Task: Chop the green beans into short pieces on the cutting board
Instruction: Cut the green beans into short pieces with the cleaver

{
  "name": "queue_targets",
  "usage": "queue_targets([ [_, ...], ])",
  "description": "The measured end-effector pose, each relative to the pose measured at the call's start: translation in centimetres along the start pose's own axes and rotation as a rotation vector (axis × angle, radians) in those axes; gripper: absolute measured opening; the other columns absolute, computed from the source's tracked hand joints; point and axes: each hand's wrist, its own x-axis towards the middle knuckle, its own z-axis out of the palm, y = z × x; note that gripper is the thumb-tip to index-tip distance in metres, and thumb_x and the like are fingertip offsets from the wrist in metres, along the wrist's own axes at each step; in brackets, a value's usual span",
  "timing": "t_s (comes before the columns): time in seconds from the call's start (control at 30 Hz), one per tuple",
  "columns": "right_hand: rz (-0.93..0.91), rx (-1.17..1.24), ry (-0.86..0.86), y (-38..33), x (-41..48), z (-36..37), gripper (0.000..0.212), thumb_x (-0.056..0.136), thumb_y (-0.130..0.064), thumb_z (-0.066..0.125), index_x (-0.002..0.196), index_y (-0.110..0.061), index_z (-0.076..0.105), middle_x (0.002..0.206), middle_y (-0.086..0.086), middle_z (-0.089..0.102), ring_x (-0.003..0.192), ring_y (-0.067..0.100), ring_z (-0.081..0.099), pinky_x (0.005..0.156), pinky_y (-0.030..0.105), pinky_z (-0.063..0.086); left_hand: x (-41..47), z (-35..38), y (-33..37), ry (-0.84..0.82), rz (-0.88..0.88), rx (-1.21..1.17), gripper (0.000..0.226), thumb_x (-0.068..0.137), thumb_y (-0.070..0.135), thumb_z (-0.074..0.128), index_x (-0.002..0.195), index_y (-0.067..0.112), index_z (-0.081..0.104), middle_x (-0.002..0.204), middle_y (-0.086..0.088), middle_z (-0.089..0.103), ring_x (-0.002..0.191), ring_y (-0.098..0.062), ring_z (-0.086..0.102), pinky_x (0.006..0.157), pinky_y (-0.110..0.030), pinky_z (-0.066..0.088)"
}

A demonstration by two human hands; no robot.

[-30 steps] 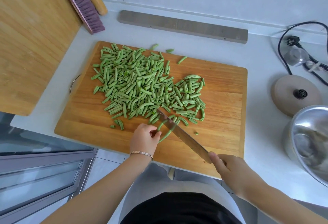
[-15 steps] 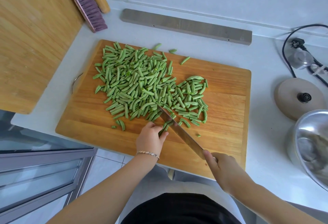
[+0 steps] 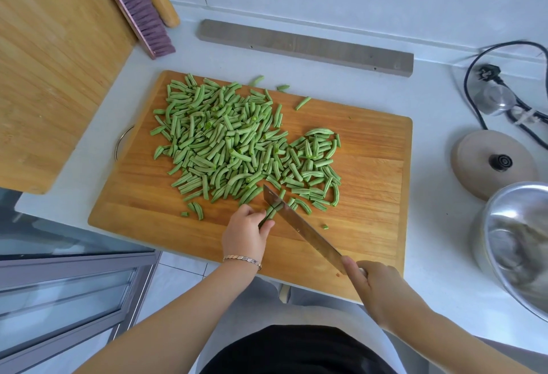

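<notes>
A wide heap of short green bean pieces [image 3: 237, 142] covers the middle of the wooden cutting board [image 3: 370, 195]. My left hand [image 3: 244, 233] pinches the last few uncut green beans [image 3: 270, 213] at the heap's near edge, fingers curled round them. My right hand [image 3: 376, 287] grips the handle of a knife [image 3: 302, 228] at the board's near right edge. The blade runs diagonally up-left and lies across the held beans just beyond my left fingertips.
A steel bowl [image 3: 516, 243] stands at the right edge, a round beige lid [image 3: 492, 163] behind it, a black power cord [image 3: 486, 74] further back. A grey bar [image 3: 305, 46] lies behind the board. A brush [image 3: 139, 15] and upright wooden board [image 3: 50, 71] stand at left.
My left hand has slid a little back along the beans toward me. The knife has come down further along the held beans, leaving them shorter.
</notes>
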Motion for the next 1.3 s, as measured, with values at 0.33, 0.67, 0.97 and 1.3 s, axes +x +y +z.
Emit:
queue_targets([
  [0.33, 0.064, 0.171, 0.033, 0.6, 0.5, -0.8, 0.062, 0.091, -0.059, 0.025, 0.07, -0.007, 0.051, 0.057, -0.001, 0.04, 0.055, 0.014, 0.037, 0.057, 0.027, 0.035, 1.4, 0.2, 1.6, 0.007, 0.005, -0.022, 0.034, 0.088, 0.032, 0.06, 0.118, 0.016, 0.063, 0.111, 0.0, 0.057, 0.104, -0.016, 0.053, 0.065, -0.027, 0.045],
  [0.67, -0.038, 0.112, -0.019, -0.4, 0.1, -2.7, 0.084, 0.079, -0.069, 0.018, 0.091, 0.0, 0.063, 0.06, 0.0, 0.042, 0.057, 0.014, 0.038, 0.059, 0.026, 0.035, 0.3, -0.9, 0.1, -0.004, -0.057, -0.054, 0.047, 0.078, 0.03, 0.071, 0.12, 0.012, 0.059, 0.111, -0.005, 0.057, 0.102, -0.02, 0.054, 0.086, -0.03, 0.048],
  [0.97, -0.012, -0.007, -0.06, -0.5, -0.5, -1.9, 0.059, 0.089, -0.062, 0.021, 0.07, -0.019, 0.056, 0.058, -0.006, 0.046, 0.053, 0.009, 0.041, 0.055, 0.02, 0.036, -0.7, -0.3, 0.3, -0.041, -0.029, 0.005, 0.026, 0.088, 0.03, 0.059, 0.101, 0.01, 0.071, 0.104, -0.004, 0.059, 0.08, -0.018, 0.062, 0.065, -0.028, 0.05],
  [1.3, -0.013, 0.127, -0.062, -0.7, 1.5, -0.8, 0.054, 0.09, -0.059, 0.023, 0.07, -0.02, 0.054, 0.058, -0.011, 0.048, 0.054, 0.008, 0.044, 0.058, 0.021, 0.038, -0.6, 0.1, 0.3, 0.015, -0.057, -0.096, 0.026, 0.088, 0.024, 0.06, 0.107, 0.008, 0.069, 0.099, -0.007, 0.061, 0.079, -0.02, 0.061, 0.066, -0.024, 0.046],
])
